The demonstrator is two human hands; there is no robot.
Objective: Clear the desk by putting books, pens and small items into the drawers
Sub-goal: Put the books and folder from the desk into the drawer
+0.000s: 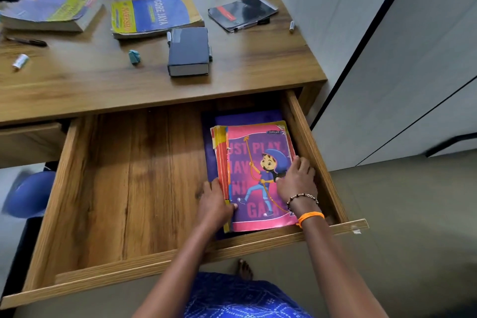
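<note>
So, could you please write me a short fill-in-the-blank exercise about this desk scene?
1. Both hands rest on the pink notebook inside the open ____.
2. The yellow and blue book on the desk reads CORE ____.
3. The orange band is on the ____ hand's wrist.

Missing words: drawer; JAVA; right

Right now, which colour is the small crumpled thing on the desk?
Teal blue crumpled thing; the head view shows it.

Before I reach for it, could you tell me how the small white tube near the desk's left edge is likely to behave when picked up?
The white tube lies on its side and looks cylindrical, so a nudge would probably roll it across the desk. It is small, so likely light. Its smooth-looking surface may slip in a loose pinch.
</note>
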